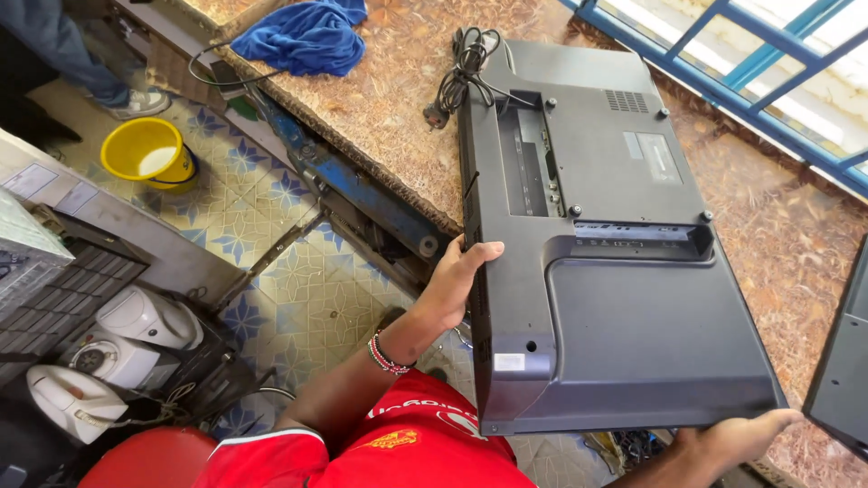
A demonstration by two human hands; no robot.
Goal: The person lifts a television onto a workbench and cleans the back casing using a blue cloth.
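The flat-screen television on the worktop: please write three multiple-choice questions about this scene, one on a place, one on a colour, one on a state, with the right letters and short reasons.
1. Where does the bundled power cable lie?
A. On the worktop at the television's far corner
B. In the bucket
C. On the floor tiles

2. What colour is the bucket on the floor?
A. Blue
B. Yellow
C. Red

3. How does the television lie?
A. Screen up
B. Standing upright
C. Back cover up

Answers:
1. A: the coiled cable rests on the speckled worktop beside the set's far left corner.
2. B: the bucket is plainly yellow, unlike the blue cloth above it.
3. C: the dark rear cover with its screws and vents faces the camera, while the left hand grips the side edge and the right hand holds the near corner.
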